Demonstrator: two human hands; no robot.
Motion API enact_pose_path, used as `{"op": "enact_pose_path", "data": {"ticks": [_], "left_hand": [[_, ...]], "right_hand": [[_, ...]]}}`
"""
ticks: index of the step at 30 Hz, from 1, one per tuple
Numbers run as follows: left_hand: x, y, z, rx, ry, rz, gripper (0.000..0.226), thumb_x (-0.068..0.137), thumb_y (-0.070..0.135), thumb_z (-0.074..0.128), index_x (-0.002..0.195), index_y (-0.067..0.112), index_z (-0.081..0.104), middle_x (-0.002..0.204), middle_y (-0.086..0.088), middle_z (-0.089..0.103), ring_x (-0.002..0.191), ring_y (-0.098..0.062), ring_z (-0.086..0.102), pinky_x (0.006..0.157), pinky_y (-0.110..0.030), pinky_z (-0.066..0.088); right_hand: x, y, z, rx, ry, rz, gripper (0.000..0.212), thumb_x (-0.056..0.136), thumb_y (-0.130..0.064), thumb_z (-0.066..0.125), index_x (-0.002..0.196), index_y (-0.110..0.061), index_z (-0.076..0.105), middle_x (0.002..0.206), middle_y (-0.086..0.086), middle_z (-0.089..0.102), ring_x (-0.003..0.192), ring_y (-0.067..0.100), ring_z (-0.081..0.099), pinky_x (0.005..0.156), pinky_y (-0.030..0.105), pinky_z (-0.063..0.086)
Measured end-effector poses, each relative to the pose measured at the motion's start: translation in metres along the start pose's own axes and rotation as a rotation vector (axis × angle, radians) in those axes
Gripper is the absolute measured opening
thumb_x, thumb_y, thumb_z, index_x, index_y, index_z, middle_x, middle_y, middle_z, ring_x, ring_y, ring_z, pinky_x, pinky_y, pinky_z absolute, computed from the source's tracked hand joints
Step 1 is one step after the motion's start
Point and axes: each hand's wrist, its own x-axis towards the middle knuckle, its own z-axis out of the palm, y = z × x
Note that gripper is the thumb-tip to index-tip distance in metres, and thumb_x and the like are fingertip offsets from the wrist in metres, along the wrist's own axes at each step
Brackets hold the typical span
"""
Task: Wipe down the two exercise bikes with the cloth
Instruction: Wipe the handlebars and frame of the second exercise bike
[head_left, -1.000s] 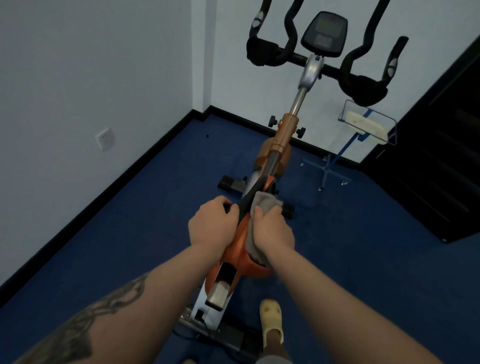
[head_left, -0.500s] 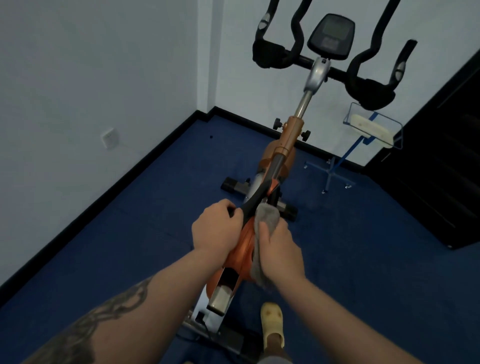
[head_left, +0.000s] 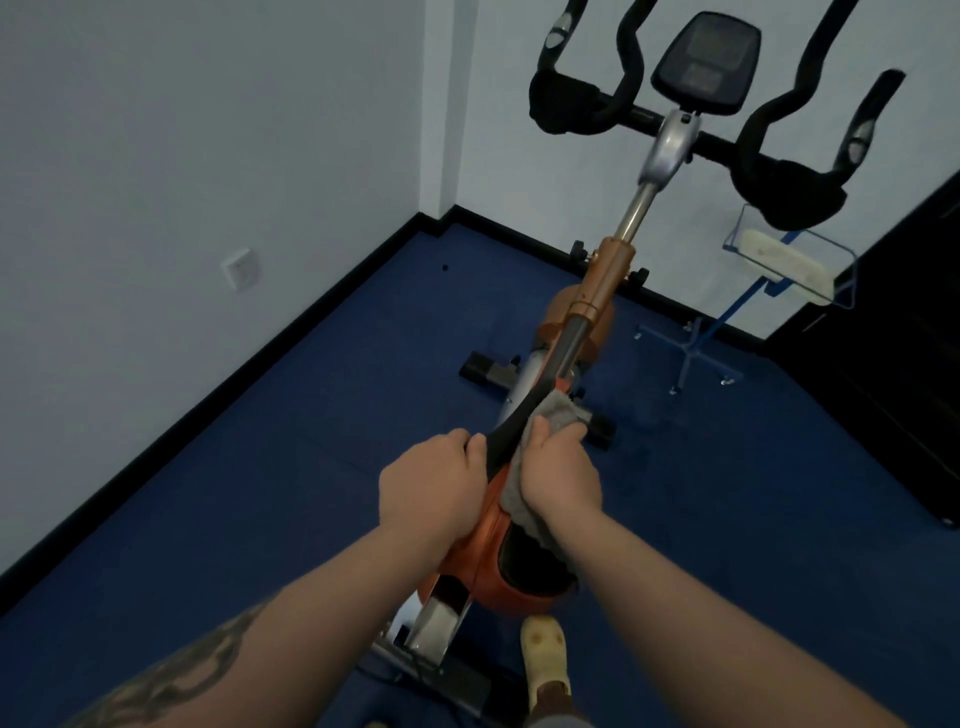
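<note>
Blue carpet runs into a white-walled corner, black skirting all round, wall socket at left. The orange exercise bike stands centre; left hand wraps its black frame trim, right hand clutches the grey cloth against the frame. Handlebars are cropped at top; a blue stand is half-hidden behind.

The exercise bike runs up the middle from 6 toward 12 o'clock, its handlebars and console at 1 o'clock. The left hand sits at the frame's 9 o'clock side, the right hand at 3, on the cloth. A wheeled stand is at 2, a wall socket at 10, a slippered foot at 6.
</note>
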Motion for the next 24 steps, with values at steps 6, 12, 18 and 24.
{"op": "enact_pose_path", "data": {"ticks": [6,12,18,24], "left_hand": [[-0.001,0.0,-0.001,-0.026,0.019,-0.054,0.04,0.1,0.05,0.028,0.093,0.031,0.062,0.076,0.012,0.057,0.066,-0.004,0.046,0.053,-0.024,0.027],[-0.005,0.002,-0.005,-0.088,0.019,-0.151,0.038,0.099,0.052,0.031,0.095,0.033,0.064,0.091,0.014,0.065,0.087,-0.008,0.058,0.074,-0.032,0.045],[-0.008,0.003,-0.004,-0.154,0.132,-0.286,0.031,0.098,0.041,0.039,0.081,0.029,0.062,0.079,0.012,0.062,0.075,-0.006,0.056,0.066,-0.032,0.044],[-0.01,0.006,-0.001,-0.138,0.272,-0.427,0.025,0.095,0.035,0.044,0.078,0.031,0.062,0.078,0.015,0.061,0.069,0.0,0.053,0.054,-0.022,0.035]], "right_hand": [[0.047,-0.008,0.005,0.067,0.15,-0.056,0.046,0.102,-0.048,0.018,0.122,-0.011,0.037,0.111,0.013,0.059,0.084,0.028,0.056,0.062,0.033,0.035],[0.081,-0.024,-0.018,-0.241,-0.004,-0.369,0.04,0.102,-0.033,0.02,0.112,-0.012,0.053,0.116,0.012,0.058,0.103,0.031,0.056,0.081,0.038,0.043],[0.04,-0.001,-0.025,-0.501,-0.19,-1.229,0.037,0.097,-0.041,0.028,0.098,-0.024,0.061,0.101,-0.003,0.064,0.103,0.022,0.052,0.107,0.043,0.024],[0.096,-0.013,-0.052,-0.586,-0.157,-1.073,0.032,0.104,-0.03,0.03,0.105,-0.014,0.057,0.106,0.006,0.061,0.101,0.029,0.054,0.083,0.04,0.04]]}}
